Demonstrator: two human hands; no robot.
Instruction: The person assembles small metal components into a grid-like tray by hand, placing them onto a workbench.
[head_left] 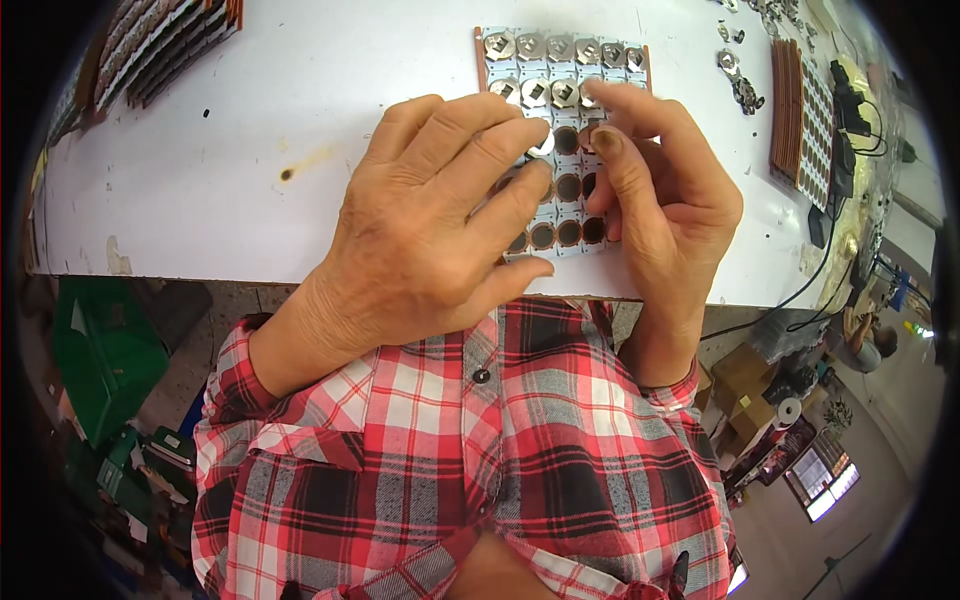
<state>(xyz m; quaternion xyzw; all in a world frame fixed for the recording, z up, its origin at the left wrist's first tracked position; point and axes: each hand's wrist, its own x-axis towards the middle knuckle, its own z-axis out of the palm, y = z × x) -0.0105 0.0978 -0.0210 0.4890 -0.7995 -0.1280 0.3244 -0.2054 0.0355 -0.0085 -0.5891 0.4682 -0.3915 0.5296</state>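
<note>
Before me on the white table lies a panel of small circuit boards [572, 72]. Round metal clips [536, 93] sit in its two far rows, while the nearer rows show bare dark round pads [568, 187]. My left hand [430, 205] arches over the panel's left side, fingers stretched and thumb apart. One of its fingertips touches a shiny metal clip [541, 143] in the third row. Over the right side, my right hand [665, 175] has its thumb and fingers curled closed; whatever they may hold is hidden. Both hands cover part of the panel.
Stacked panels [170, 45] stand at the far left, and another stack [800, 120] is at the right. Loose metal clips [740, 80] lie at the far right. Black cables [850, 140] run along the right edge. A green bin [105, 350] is below the table at left.
</note>
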